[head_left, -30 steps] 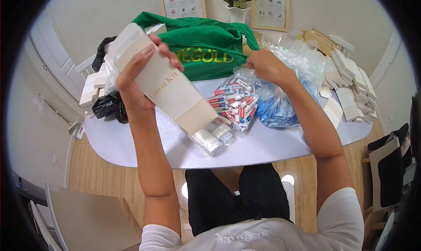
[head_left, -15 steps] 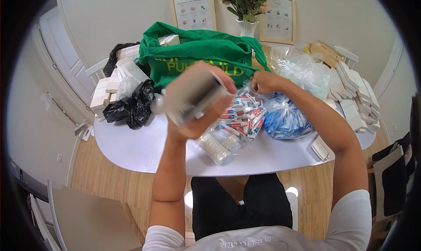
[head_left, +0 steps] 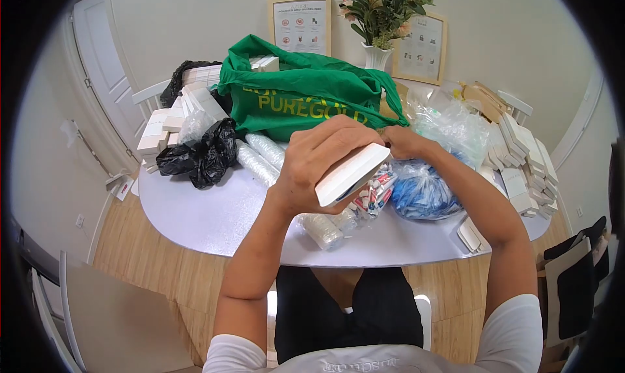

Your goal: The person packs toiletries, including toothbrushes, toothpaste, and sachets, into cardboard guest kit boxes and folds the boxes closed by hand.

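My left hand [head_left: 325,157] is wrapped round a small white cardboard box [head_left: 351,175], held tilted above the middle of the table. A dark strip shows along the box's lower side. My right hand [head_left: 402,142] is closed just beyond the box, by the clear bag of small toothpaste tubes [head_left: 377,194]. Its fingertips are partly hidden, so what they hold cannot be made out. Beneath my right forearm lies a clear bag of blue packets [head_left: 423,191]. Clear-wrapped rolls [head_left: 322,232] lie below my left hand.
A green cloth bag [head_left: 293,96] with white boxes stands at the back. A black plastic bag [head_left: 202,155] and stacked white boxes [head_left: 153,135] are at left. More white boxes [head_left: 521,191] and clear plastic bags [head_left: 449,122] are at right. A flower vase [head_left: 376,56] stands behind.
My left hand has moved right, turning the box so its narrow white side shows instead of its dark opening. My right hand stays by the tube bag, slightly lower in view.
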`<action>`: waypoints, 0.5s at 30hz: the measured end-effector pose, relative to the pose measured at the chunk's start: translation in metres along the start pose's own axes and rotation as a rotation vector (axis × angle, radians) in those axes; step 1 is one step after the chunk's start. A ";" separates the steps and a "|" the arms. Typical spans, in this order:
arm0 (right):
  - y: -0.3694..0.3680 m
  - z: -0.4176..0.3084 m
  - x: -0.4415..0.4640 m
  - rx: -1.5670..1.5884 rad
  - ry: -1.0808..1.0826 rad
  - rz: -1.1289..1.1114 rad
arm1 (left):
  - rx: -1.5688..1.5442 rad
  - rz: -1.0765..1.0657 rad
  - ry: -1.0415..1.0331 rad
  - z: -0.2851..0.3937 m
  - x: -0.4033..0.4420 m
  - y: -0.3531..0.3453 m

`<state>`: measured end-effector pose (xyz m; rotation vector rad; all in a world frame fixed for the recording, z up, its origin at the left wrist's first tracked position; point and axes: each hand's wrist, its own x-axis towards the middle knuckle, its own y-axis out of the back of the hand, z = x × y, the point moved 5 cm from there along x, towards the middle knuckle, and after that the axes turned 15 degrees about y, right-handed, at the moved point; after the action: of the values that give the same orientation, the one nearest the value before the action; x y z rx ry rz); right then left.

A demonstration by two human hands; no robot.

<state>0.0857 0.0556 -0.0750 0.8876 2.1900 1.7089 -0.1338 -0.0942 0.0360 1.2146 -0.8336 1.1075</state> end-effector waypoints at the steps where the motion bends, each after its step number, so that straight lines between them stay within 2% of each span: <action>1: -0.002 0.002 0.000 0.007 0.007 -0.040 | 0.005 -0.001 0.010 -0.002 -0.001 -0.001; 5: -0.005 0.003 0.000 -0.114 0.171 -0.015 | 0.052 -0.004 0.023 -0.004 -0.001 -0.001; 7: 0.005 -0.009 -0.002 -0.027 0.109 0.071 | 0.069 -0.010 0.030 -0.005 -0.001 -0.001; 8: 0.009 -0.016 -0.002 -0.030 0.110 0.067 | 0.054 0.003 0.058 -0.007 0.000 0.000; 10: 0.015 -0.021 -0.005 0.004 -0.037 0.033 | 0.040 0.020 0.085 -0.011 -0.002 0.000; 12: 0.020 -0.027 -0.006 -0.038 -0.035 0.055 | -0.105 0.036 0.286 -0.022 -0.005 0.001; 13: 0.027 -0.033 -0.007 -0.109 0.058 0.101 | -0.171 0.022 0.377 -0.025 -0.007 0.001; 14: 0.033 -0.040 -0.009 -0.179 0.149 0.147 | -0.172 0.021 0.377 -0.023 -0.007 0.000; 15: 0.037 -0.044 -0.011 -0.180 0.148 0.147 | -0.348 0.046 0.434 -0.022 -0.006 0.000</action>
<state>0.0837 0.0192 -0.0293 0.9228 2.0608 2.0649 -0.1370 -0.0735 0.0260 0.6367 -0.6824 1.1513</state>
